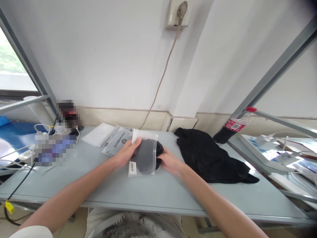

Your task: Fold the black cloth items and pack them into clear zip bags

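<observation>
A clear plastic zip bag (pixel 145 137) lies near the middle of the table, with a barcode label (pixel 132 167) at its lower left corner. Inside it, and sticking out past its right edge, is a folded black cloth item (pixel 159 164). My left hand (pixel 125 153) is closed on the bag's left side, thumb on top. At the right edge, my right hand (pixel 171 161) has its fingers closed on the protruding black cloth. Its fingertips are partly hidden. Right of my hands, a larger black garment (pixel 210 155) is spread on the table.
Grey ROCKBROS bags (pixel 119 140) and white sheets (pixel 99 134) lie at the back left of the table (pixel 106 191). A cola bottle (pixel 234 125) leans at the right by a metal frame post. Cables and a blurred-out item are on the left. A plugged cord (pixel 163 72) hangs down the wall.
</observation>
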The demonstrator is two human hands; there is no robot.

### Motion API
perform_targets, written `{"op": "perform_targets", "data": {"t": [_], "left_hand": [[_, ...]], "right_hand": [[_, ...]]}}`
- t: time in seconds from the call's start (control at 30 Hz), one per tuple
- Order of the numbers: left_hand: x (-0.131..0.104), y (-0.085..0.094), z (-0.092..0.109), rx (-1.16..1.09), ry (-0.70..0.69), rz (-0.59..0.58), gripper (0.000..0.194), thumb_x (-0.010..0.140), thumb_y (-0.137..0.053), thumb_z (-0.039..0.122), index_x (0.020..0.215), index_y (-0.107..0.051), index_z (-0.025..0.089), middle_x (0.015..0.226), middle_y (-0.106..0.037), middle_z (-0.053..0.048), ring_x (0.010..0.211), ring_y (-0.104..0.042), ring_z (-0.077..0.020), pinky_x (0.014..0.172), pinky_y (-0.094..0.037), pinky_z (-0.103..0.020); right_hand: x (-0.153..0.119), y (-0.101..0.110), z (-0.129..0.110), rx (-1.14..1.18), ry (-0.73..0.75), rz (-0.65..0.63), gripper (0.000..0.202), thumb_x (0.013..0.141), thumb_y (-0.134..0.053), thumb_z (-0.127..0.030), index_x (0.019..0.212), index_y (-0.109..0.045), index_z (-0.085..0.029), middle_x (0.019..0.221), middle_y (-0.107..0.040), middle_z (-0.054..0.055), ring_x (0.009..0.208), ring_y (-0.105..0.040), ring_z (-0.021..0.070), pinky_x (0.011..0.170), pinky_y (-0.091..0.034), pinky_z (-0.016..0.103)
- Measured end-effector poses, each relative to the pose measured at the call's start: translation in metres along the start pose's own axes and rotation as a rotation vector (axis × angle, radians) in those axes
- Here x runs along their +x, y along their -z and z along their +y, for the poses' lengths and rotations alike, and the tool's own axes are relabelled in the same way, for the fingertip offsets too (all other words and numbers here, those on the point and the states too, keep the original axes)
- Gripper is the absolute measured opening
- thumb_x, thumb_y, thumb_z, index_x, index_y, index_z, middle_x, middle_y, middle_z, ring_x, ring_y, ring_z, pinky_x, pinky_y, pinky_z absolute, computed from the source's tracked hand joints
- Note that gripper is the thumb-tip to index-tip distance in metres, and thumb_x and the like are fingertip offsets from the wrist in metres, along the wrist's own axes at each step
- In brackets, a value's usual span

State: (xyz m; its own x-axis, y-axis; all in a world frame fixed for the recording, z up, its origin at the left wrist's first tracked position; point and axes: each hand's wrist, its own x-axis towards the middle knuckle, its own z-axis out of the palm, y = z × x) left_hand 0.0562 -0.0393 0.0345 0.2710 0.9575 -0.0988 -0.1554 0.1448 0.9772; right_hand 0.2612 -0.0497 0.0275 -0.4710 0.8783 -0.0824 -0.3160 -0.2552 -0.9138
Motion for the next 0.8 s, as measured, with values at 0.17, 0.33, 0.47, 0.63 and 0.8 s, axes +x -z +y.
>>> {"op": "perform_targets", "data": {"t": [0.17,0.33,0.47,0.63,0.8], "left_hand": [[-0.006,-0.005,-0.001,0.066,-0.028,-0.103,0.051,0.089,-0.069,0.069,0.109,-0.077,0.022,0.104,-0.079,-0.010,0.100,-0.073,-0.0290,0.081,-0.059,-0.037],[-0.007,-0.007,-0.001,0.125,-0.180,-0.135,0.063,0.089,-0.077,0.054,0.143,-0.059,0.028,0.135,-0.070,-0.011,0.125,-0.066,-0.0310,0.100,-0.056,-0.042],[-0.011,-0.007,0.000,0.282,-0.283,-0.155,0.057,0.092,-0.074,0.051,0.142,-0.060,0.028,0.140,-0.067,-0.009,0.128,-0.063,-0.0313,0.107,-0.052,-0.043],[-0.018,-0.012,0.000,0.325,-0.299,-0.212,0.056,0.090,-0.077,0.047,0.140,-0.061,0.028,0.139,-0.066,-0.009,0.132,-0.060,-0.0322,0.112,-0.049,-0.044],[-0.014,-0.013,-0.005,0.282,-0.235,-0.159,0.062,0.089,-0.077,0.048,0.144,-0.057,0.026,0.140,-0.065,-0.012,0.132,-0.061,-0.0332,0.108,-0.051,-0.044]], "right_hand": [[0.007,0.008,0.007,0.047,-0.042,0.088,0.020,0.068,-0.086,-0.022,0.086,-0.078,-0.022,0.079,-0.080,0.003,0.089,-0.076,0.0274,0.080,-0.060,0.037],[0.015,0.017,0.010,0.127,-0.065,0.163,0.023,0.080,-0.082,-0.045,0.086,-0.075,-0.023,0.078,-0.079,0.004,0.077,-0.074,0.0236,0.071,-0.061,0.035],[0.005,0.013,0.001,0.032,-0.139,0.093,0.023,0.077,-0.089,-0.038,0.090,-0.078,-0.022,0.082,-0.081,0.005,0.071,-0.073,0.0214,0.062,-0.059,0.031],[-0.006,-0.001,-0.007,-0.087,-0.078,0.017,0.034,0.065,-0.097,-0.022,0.095,-0.081,-0.022,0.096,-0.082,0.008,0.081,-0.076,0.0260,0.068,-0.060,0.033],[0.001,-0.002,-0.003,-0.019,-0.009,0.216,0.035,0.083,-0.083,-0.052,0.106,-0.081,-0.025,0.097,-0.081,0.008,0.081,-0.076,0.0264,0.068,-0.060,0.036]]}}
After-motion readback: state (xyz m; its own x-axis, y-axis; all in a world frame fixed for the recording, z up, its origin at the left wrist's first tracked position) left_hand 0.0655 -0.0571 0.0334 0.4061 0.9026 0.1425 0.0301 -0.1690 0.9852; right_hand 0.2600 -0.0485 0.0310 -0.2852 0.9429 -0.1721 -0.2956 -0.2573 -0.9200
